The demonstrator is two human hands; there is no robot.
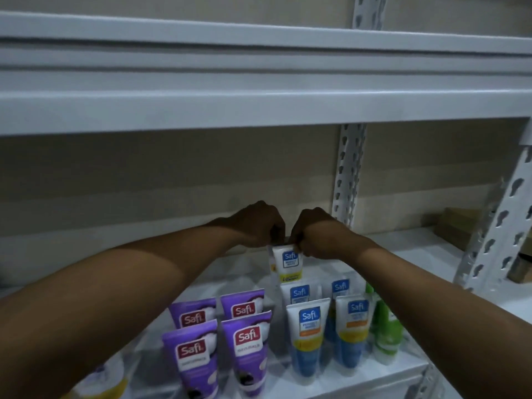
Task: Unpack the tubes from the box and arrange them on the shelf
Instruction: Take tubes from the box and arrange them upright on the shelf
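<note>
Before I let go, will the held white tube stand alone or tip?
Probably tippy: the neighbouring tubes stand cap-down, wider at top, and the white tube looks the same. Likely light and soft-walled; left hand and right hand pinch only its flat top edge.

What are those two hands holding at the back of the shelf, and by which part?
A white tube, pinched by its flat top edge: the left hand at one corner, the right hand at the other.
</note>
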